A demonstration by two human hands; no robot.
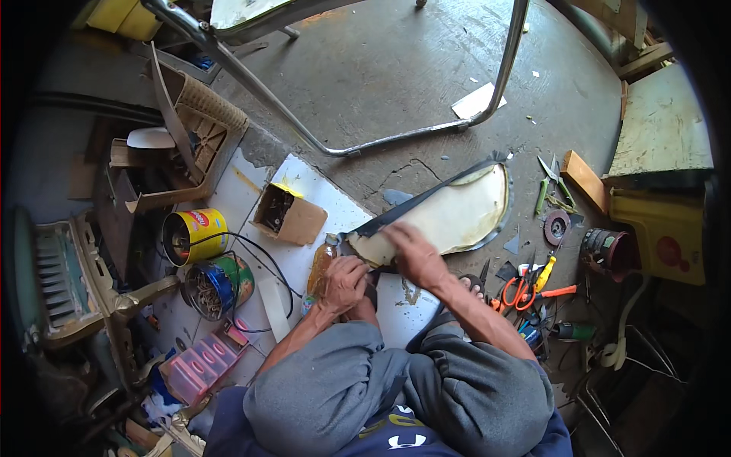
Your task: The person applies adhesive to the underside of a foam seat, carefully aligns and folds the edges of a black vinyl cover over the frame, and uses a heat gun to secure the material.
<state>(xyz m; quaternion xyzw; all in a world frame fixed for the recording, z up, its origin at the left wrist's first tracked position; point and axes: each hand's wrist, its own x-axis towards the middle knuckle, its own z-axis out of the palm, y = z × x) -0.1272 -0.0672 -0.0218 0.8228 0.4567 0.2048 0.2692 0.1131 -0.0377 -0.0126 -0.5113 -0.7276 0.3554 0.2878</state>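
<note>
A long half-moon padded panel, off-white with a dark fabric edge, lies slantwise on the floor before my feet. Over its near left end reaches my right hand, its fingers smeared by motion, so I cannot tell whether they grip the edge. My left hand is closed, knuckles up, above my left foot and just short of the panel's lower left tip. Whatever its fingers hold is hidden. Right beside it is a clear plastic bottle with amber contents.
A small cardboard box, a yellow tin and a tin of nails stand left, near a pink organizer. Orange-handled scissors, green-handled pliers and a wood block lie right. A metal frame stands ahead.
</note>
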